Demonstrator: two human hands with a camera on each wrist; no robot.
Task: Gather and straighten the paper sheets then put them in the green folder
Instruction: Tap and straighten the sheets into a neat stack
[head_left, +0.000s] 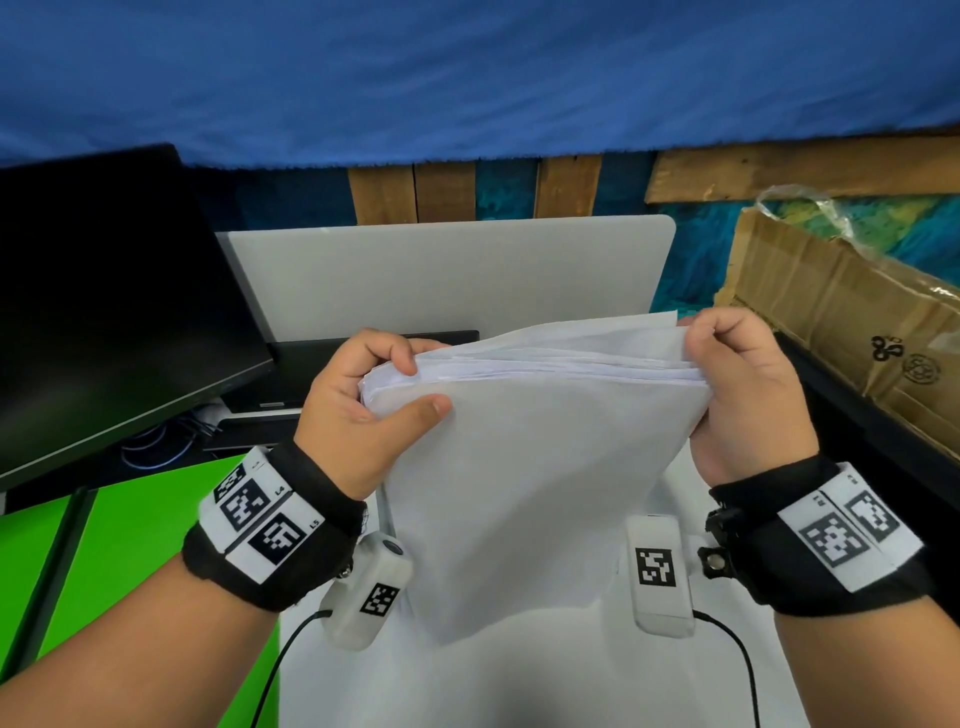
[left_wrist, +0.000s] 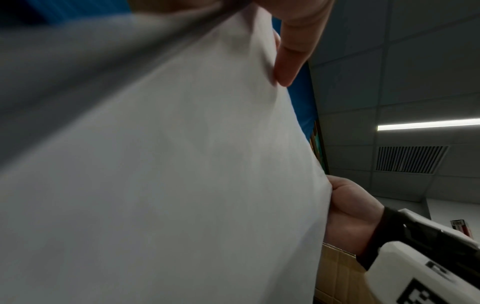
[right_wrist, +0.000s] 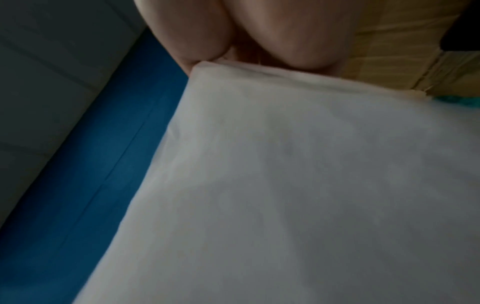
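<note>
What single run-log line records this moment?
left hand: grips paper sheets | right hand: grips sheets | sheets: held upright, uneven | green folder: on desk

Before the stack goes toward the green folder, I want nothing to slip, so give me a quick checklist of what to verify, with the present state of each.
1. Left hand grips the paper stack at its upper left corner: ok.
2. Right hand grips the upper right corner: ok.
3. Top edges flush: not ok, the sheets are fanned and one sheet stands above the rest.
4. Bottom edge squared: cannot tell, it hangs curved above the white table.
5. Green folder within reach, at lower left: ok.
6. Folder open to take the sheets: cannot tell, only part shows.
</note>
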